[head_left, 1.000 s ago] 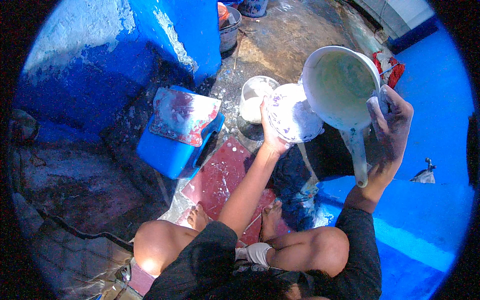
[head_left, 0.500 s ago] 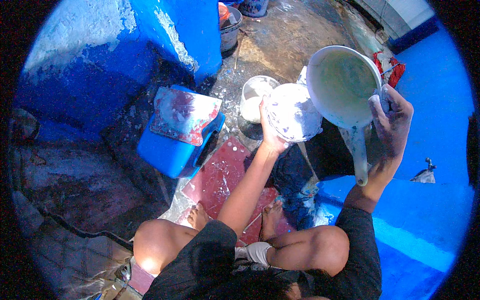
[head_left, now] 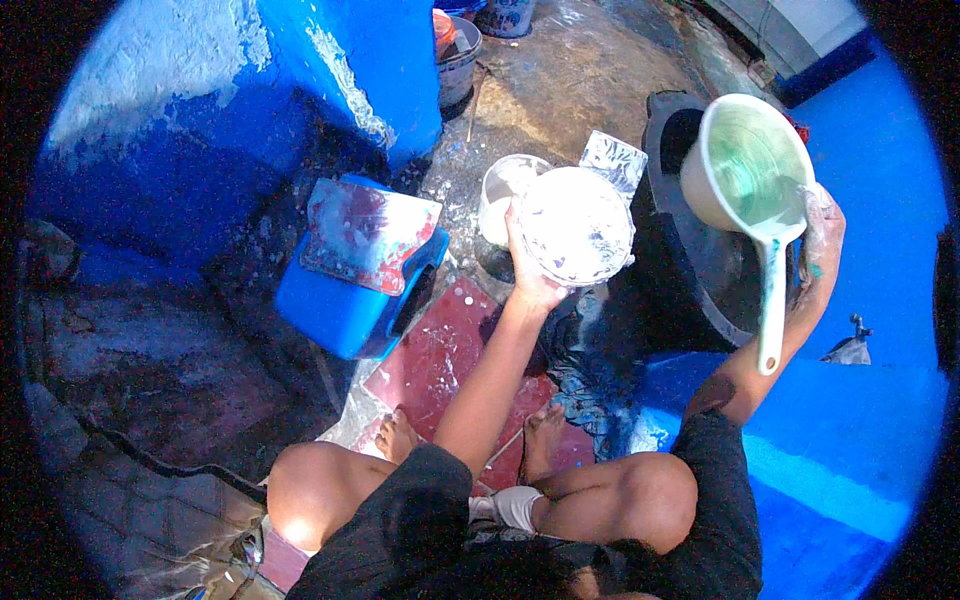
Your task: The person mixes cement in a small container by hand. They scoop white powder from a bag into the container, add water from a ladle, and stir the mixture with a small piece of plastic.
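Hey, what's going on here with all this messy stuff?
The left hand holds up a round white thing with dark smears on it. The right hand grips a pale dipper near its rim, by a black basin. It's hard to tell if there's water in the dipper. A white bucket stands on the ground, just past the left hand.
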Demonstrator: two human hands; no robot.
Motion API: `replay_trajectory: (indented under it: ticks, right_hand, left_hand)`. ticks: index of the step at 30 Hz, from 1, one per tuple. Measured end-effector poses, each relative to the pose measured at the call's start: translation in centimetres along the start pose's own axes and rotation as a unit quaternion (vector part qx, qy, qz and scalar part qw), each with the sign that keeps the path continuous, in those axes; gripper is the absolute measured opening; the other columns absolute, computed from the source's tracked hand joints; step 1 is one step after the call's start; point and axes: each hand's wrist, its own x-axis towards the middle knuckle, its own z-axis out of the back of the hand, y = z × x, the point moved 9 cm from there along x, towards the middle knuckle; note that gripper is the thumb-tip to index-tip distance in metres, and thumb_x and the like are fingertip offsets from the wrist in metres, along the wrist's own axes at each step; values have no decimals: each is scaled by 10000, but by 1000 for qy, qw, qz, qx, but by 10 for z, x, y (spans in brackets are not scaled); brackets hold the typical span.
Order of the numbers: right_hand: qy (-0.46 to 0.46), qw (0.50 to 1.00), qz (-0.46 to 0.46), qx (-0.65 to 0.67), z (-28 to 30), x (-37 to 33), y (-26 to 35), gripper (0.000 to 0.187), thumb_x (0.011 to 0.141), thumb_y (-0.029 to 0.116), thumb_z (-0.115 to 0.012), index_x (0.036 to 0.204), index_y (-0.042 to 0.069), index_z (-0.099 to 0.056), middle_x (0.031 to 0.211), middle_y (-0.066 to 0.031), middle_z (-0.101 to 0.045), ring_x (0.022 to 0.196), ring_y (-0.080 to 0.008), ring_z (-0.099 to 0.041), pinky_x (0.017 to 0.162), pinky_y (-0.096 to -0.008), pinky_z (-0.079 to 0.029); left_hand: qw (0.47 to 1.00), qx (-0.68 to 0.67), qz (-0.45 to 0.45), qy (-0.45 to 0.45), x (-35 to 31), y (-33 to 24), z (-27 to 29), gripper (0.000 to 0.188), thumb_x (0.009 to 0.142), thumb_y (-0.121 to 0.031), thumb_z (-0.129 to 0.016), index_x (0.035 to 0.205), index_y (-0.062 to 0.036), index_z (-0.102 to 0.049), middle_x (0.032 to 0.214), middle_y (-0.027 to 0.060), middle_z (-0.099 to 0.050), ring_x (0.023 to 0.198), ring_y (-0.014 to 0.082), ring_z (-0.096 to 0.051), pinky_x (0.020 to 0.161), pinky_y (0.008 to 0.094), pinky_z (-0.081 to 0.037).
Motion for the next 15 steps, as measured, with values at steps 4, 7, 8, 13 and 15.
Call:
replay_trajectory:
  ticks: [4,7,8,13,15]
  right_hand:
    - [-86,985,-115,98,54,22,-114,209,892,211,-554,915,21,-638,801,-26,-614,640,-103,-537,593,-278,-439]
    - [-134,974,-173,61,79,31,-205,217,903,237,-540,831,47,-618,641,-11,-541,508,-117,-473,449,-287,-373]
    - [-143,972,-174,69,77,30,-235,226,892,248,-560,810,44,-611,584,-10,-511,474,-119,-458,433,-286,-362]
    - [-224,949,-202,94,71,11,-359,251,852,251,-636,804,5,-656,572,-23,-529,433,-99,-452,394,-267,-347]
    - [-219,924,-293,110,65,0,-412,237,832,214,-657,828,-22,-648,594,-16,-550,428,-92,-451,392,-257,-357]
  left_hand:
    - [1000,7,-8,12,-5,-7,0,758,825,-686,-365,1333,-127,-425,1305,114,-496,1158,341,-502,934,537,-434]
    - [999,31,-15,-7,-4,-11,8,771,819,-698,-358,1338,-131,-420,1312,121,-488,1159,352,-500,934,539,-434]
    - [999,35,-16,-20,-3,-12,12,776,817,-702,-357,1341,-132,-416,1316,122,-483,1160,354,-497,934,542,-432]
    - [999,43,-19,-17,-1,-15,20,794,811,-712,-348,1354,-134,-396,1334,128,-462,1175,368,-479,932,577,-416]
    - [998,50,-16,-15,-1,-15,22,796,811,-713,-345,1357,-135,-391,1346,129,-448,1188,375,-466,934,594,-406]
